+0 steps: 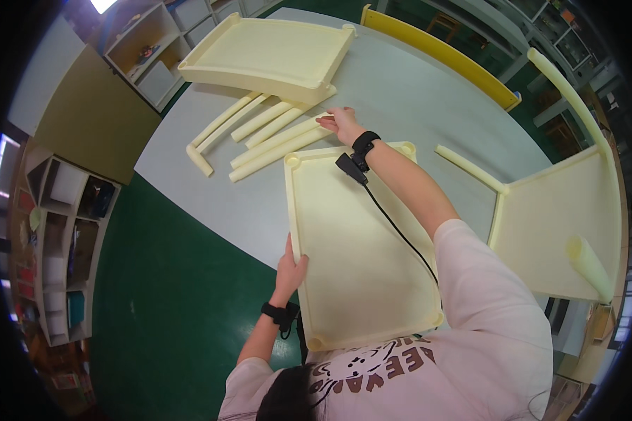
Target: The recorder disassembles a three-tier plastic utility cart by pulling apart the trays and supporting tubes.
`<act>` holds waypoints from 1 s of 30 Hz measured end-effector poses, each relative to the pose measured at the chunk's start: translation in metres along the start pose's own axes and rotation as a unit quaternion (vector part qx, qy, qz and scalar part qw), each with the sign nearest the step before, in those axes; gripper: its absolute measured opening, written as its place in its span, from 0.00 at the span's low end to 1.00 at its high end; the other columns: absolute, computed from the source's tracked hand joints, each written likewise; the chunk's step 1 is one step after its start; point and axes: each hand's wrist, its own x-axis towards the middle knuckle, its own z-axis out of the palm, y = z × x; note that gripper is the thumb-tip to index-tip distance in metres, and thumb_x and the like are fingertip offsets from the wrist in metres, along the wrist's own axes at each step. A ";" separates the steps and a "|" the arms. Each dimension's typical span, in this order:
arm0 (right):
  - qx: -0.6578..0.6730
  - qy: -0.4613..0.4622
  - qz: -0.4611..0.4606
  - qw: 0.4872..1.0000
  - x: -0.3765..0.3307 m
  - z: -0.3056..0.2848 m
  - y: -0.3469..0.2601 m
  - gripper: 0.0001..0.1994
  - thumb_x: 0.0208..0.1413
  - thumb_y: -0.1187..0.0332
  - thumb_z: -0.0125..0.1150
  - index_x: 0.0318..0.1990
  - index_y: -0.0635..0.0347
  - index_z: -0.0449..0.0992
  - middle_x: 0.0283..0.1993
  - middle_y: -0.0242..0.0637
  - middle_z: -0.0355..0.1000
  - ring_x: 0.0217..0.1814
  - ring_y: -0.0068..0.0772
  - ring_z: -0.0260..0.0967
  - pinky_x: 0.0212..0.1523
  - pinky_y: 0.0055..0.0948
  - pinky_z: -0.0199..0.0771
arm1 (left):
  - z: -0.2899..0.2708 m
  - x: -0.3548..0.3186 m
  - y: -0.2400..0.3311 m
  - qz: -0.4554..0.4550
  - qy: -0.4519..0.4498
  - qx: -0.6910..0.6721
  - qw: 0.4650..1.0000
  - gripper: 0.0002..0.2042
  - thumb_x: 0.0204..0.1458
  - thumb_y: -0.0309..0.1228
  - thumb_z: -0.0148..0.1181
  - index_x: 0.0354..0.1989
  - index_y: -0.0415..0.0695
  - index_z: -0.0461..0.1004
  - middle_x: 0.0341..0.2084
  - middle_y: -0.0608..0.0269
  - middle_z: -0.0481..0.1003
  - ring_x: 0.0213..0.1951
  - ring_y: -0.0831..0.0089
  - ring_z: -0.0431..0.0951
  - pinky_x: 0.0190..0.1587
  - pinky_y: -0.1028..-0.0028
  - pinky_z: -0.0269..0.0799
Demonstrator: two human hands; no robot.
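A cream plastic shelf panel (361, 252) with raised rims and round corner sockets leans against my body, its far end over the table edge. My left hand (289, 272) grips its left rim, thumb on the inner side. Beyond its far end, my right hand (340, 125) reaches to the right ends of several loose cream tubes (277, 151), fingers stretched and apart at a tube end. Whether they touch it I cannot tell. Both wrists wear black straps, and a black cable (400, 231) runs from the right one across the panel.
Another cream panel (267, 52) rests at the table's far side, near the tubes. On the right stands a cream panel with tubes attached (562, 217). The grey table (400, 91) has a yellow chair back (442, 59) beyond it. Shelves (67, 245) stand left, across green floor (154, 281).
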 end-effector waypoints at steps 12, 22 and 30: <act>-0.287 -0.199 -0.074 0.934 -0.161 -0.097 -0.049 0.10 0.46 0.66 0.50 0.34 0.62 0.65 0.27 0.37 0.69 0.27 0.26 0.69 0.28 0.21 0.68 | 0.008 0.013 -0.001 -0.025 0.005 0.086 0.996 0.27 0.41 0.31 0.45 0.54 0.43 0.49 0.25 0.42 0.70 0.28 0.50 0.71 0.31 0.62 0.66; -0.370 -0.105 -0.063 0.921 -0.248 -0.234 -0.007 0.11 0.46 0.64 0.52 0.33 0.61 0.66 0.25 0.36 0.69 0.28 0.27 0.68 0.30 0.24 0.66 | 0.011 0.057 0.007 0.071 -0.041 0.058 0.995 0.23 0.42 0.31 0.44 0.49 0.37 0.55 0.29 0.42 0.70 0.32 0.51 0.71 0.35 0.64 0.66; -0.533 0.105 -0.012 0.840 -0.270 -0.308 0.052 0.27 0.40 0.59 0.59 0.45 0.64 0.59 0.36 0.42 0.67 0.39 0.34 0.65 0.37 0.28 0.65 | 0.021 0.095 0.038 0.076 -0.083 0.063 0.992 0.19 0.40 0.28 0.44 0.43 0.34 0.61 0.31 0.49 0.71 0.32 0.63 0.72 0.35 0.69 0.66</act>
